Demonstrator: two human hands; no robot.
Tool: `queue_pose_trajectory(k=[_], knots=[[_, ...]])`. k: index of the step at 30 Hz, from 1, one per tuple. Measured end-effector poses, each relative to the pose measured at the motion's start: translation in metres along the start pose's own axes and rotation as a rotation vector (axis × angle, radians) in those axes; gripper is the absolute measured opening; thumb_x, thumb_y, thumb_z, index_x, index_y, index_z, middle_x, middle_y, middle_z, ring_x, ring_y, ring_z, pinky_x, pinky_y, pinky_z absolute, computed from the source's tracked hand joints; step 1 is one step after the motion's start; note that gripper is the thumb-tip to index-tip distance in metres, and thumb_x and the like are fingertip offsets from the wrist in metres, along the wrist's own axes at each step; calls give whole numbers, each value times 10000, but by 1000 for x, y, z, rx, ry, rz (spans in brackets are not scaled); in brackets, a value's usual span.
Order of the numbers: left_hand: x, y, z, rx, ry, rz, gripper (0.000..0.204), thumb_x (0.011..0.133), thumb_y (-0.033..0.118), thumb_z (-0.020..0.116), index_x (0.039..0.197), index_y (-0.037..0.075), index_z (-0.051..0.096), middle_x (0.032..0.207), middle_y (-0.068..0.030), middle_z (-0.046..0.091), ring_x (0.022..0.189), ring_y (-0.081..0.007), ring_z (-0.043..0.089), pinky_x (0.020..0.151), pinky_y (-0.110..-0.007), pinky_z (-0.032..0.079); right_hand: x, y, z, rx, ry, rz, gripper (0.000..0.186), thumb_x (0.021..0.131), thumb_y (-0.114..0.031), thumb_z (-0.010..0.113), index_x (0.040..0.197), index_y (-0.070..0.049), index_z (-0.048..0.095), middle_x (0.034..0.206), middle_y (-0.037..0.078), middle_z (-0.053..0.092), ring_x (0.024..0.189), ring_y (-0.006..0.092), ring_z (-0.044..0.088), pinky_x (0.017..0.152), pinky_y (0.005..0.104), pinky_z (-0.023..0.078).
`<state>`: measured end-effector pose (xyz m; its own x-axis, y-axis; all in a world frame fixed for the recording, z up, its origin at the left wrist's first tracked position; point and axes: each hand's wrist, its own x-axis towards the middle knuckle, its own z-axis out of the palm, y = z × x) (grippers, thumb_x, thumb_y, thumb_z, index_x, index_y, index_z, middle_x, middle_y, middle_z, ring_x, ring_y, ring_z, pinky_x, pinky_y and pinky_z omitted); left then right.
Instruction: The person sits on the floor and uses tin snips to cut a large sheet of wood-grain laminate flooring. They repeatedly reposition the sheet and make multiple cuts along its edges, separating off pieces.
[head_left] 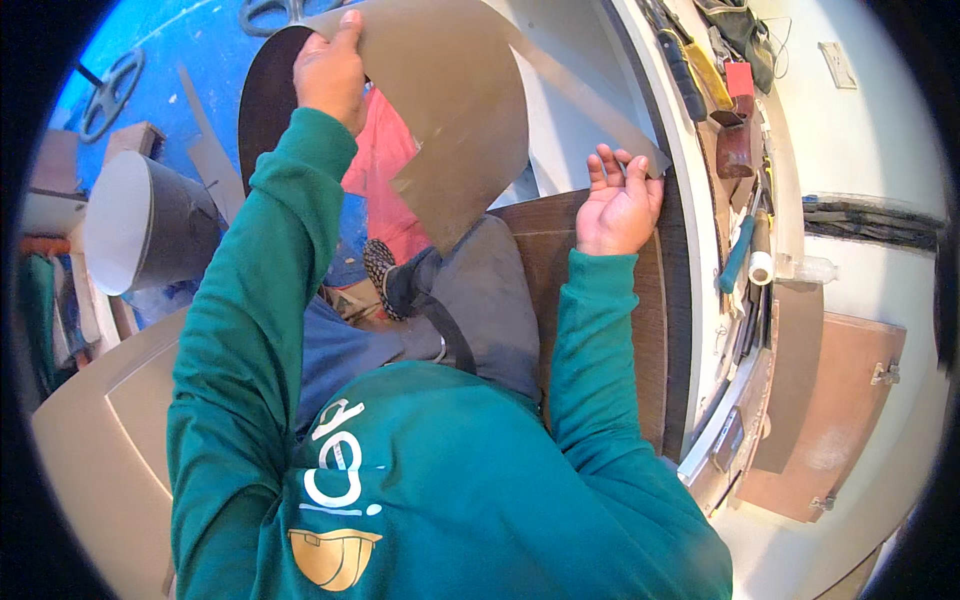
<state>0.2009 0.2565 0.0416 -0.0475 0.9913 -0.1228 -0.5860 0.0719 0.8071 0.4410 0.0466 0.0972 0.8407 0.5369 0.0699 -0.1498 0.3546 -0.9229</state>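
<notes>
My left hand (pixel 330 75) grips the upper edge of a curved grey-brown sheet (pixel 460 120), which bends over red fabric (pixel 380 140) above my legs. A long narrow strip (pixel 570 75) of similar colour runs diagonally from the sheet's upper part to the right. My right hand (pixel 620 200), palm up, has its curled fingers at that strip's lower end, holding it. A dark brown wooden panel (pixel 600 350) lies beside my right leg.
A white cone-shaped piece (pixel 125 220) and loose strips (pixel 210 160) lie left on blue ground, near two wheel-like handles (pixel 110 95). A narrow right-hand ledge holds tools (pixel 735 250), with a hinged wooden board (pixel 830 420) beyond. A beige panel (pixel 90 410) is at lower left.
</notes>
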Motion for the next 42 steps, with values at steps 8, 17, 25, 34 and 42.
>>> queue_pose_trajectory(k=[8, 17, 25, 34, 42], knots=[[17, 63, 22, -46, -81, 115, 283, 1052, 260, 578, 1214, 28, 585, 1164, -99, 681, 1014, -225, 679, 878, -380, 549, 15, 9, 18, 315, 32, 65, 141, 1075, -134, 488, 1146, -12, 495, 1130, 158, 647, 1122, 339, 664, 962, 472, 570], [22, 87, 33, -85, -231, 187, 324, 1069, 257, 535, 1290, 23, 564, 1230, -110, 666, 1100, -256, 659, 968, -415, 524, 19, 9, 31, 399, 119, 47, 262, 1083, -140, 466, 1284, 27, 447, 1304, 202, 594, 1220, 356, 615, 1048, 491, 530], [21, 80, 37, -114, -178, 161, 303, 1058, 259, 562, 1254, 29, 549, 1204, -116, 659, 1076, -247, 665, 929, -405, 550, 20, -2, 38, 564, 126, 171, 322, 1105, -186, 384, 1321, 47, 432, 1327, 197, 571, 1273, 333, 575, 1135, 462, 466], [-13, 88, 53, -120, -180, 119, 325, 1068, 268, 540, 1283, 25, 547, 1207, -105, 660, 1076, -235, 665, 937, -412, 550, 21, -6, 49, 637, 152, 192, 343, 1099, -234, 394, 1307, 25, 480, 1309, 132, 525, 1296, 302, 530, 1123, 463, 462], [-8, 81, 45, -89, -252, 112, 308, 1072, 256, 531, 1283, 31, 542, 1192, -91, 662, 1032, -216, 663, 857, -398, 544, 25, -9, 42, 638, 140, 180, 367, 1103, -232, 376, 1333, 36, 478, 1366, 137, 532, 1289, 290, 540, 1158, 468, 432]])
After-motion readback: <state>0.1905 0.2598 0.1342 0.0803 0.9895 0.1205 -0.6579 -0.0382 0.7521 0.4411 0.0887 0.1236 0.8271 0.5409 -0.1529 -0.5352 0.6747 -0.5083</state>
